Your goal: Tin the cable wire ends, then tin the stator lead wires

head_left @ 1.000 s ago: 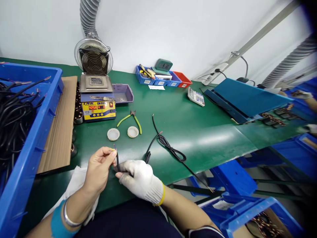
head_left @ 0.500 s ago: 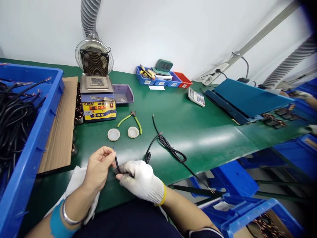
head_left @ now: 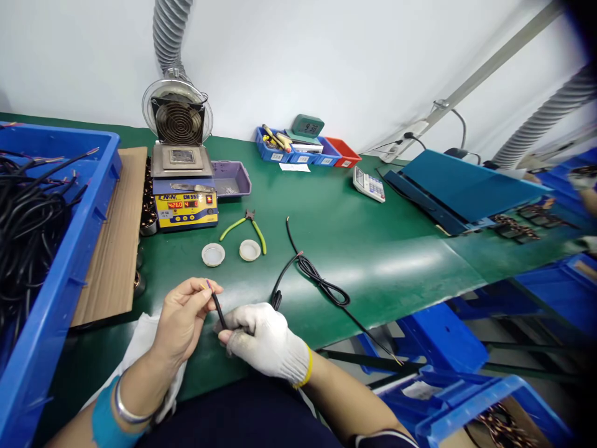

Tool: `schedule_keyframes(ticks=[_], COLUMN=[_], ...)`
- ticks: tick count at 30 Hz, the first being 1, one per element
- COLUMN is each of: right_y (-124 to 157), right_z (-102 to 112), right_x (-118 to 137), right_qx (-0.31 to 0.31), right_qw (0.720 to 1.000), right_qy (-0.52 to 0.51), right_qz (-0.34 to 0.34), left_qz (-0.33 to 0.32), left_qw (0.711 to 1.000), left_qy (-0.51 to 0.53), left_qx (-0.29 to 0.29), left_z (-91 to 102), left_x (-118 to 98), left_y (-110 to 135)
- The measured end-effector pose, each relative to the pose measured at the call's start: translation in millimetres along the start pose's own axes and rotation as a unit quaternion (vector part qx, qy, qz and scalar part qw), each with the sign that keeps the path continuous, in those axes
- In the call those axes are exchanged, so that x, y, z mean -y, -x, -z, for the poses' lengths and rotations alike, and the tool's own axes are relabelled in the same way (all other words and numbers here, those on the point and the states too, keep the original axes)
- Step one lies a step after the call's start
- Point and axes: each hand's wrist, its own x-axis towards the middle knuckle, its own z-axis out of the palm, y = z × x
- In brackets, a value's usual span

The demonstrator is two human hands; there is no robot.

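Note:
A black cable (head_left: 217, 309) stands tilted between my two hands, with thin coloured wires showing at its upper end. My bare left hand (head_left: 184, 314) pinches those wires between thumb and fingers. Lower down, my right hand (head_left: 261, 336), in a white glove with a yellow cuff, is closed around the black sheath. Just beyond the hands lie two small white dishes, a left dish (head_left: 213, 255) and a right dish (head_left: 250, 250). Cutting pliers (head_left: 252, 225) with green handles rest open behind them. A coiled black cable (head_left: 321, 279) lies to the right.
At left, a blue bin (head_left: 88, 249) full of black cables stands beside cardboard (head_left: 112, 249). A solder pot (head_left: 186, 208) with a fan (head_left: 180, 121) is behind. Further right are a calculator (head_left: 369, 185) and a blue panel (head_left: 461, 186). Another person's gloved hand (head_left: 583, 180) shows at far right.
My left fingers have shifted slightly on the wire end, and the cable tilts a little more to the left. My right hand keeps its grip. The view has moved slightly.

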Motion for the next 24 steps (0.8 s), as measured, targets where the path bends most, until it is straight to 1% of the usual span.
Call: schedule_keyframes(ticks=[6, 10, 12, 14, 16, 18, 21, 24], right_y=[-0.9, -0.2, 0.9, 2.0, 2.5, 2.1, 0.6, -0.7], right_z=[-1.9, -2.1, -3.1, -5.2, -7.6, -9.4, -10.1, -9.4], right_x=[1.3, 2.8, 0.3, -5.1, -12.0, -18.6, -25.0, -28.2], right_qx=[0.001, 0.022, 0.04, 0.057, 0.073, 0.087, 0.094, 0.098], right_qw=[1.0, 1.0, 0.998, 0.993, 0.979, 0.954, 0.916, 0.886], right_qy=[-0.007, -0.021, -0.046, -0.097, -0.182, -0.273, -0.377, -0.442], right_qz=[0.017, 0.004, -0.009, -0.03, -0.061, -0.087, -0.097, -0.098], left_qz=[-0.015, -0.018, -0.017, -0.014, -0.012, -0.013, -0.017, -0.017], left_qw=[1.0, 1.0, 0.999, 0.999, 0.999, 0.999, 1.0, 0.999], left_qy=[0.002, -0.002, -0.005, -0.009, -0.015, -0.022, -0.022, -0.023], left_qx=[0.01, 0.023, 0.029, 0.032, 0.029, 0.022, 0.015, 0.017], left_z=[-1.6, -2.8, -2.5, -1.9, -1.4, -1.4, -2.4, -3.2], left_x=[-1.3, -3.9, -4.3, -3.9, -3.3, -3.2, -4.8, -5.4], left_y=[1.7, 1.4, 0.8, 0.2, -0.3, -0.6, -0.8, -0.1])
